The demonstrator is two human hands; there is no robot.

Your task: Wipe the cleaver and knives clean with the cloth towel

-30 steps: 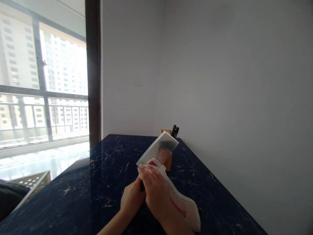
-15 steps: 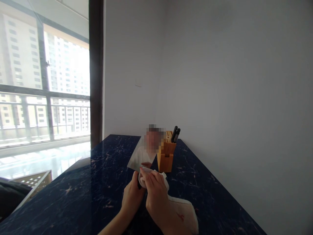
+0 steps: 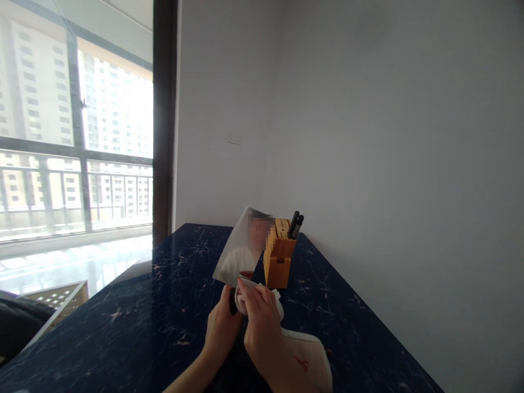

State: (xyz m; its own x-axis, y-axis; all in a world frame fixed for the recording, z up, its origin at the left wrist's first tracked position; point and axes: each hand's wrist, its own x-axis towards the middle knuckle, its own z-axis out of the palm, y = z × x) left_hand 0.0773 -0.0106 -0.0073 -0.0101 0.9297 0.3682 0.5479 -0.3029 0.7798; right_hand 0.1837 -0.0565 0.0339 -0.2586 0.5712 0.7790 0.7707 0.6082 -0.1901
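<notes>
One cleaver point(image 3: 238, 248), one cloth point(image 3: 313, 352), one knife block point(image 3: 279, 267).

A person's two bare hands meet low in the frame, the left hand point(image 3: 221, 322) curled into a firm fist, its back turned outward and the thumb side uppermost. The right hand point(image 3: 262, 325) sits just beside it, back facing up, fingers point(image 3: 256, 297) bent and bunched together in a pinching grip, pointing forward and slightly left. The left forearm point(image 3: 190, 372) slants up and to the right; the right forearm point(image 3: 286, 372) angles up and to the left. Whether the hands touch cannot be told.
</notes>
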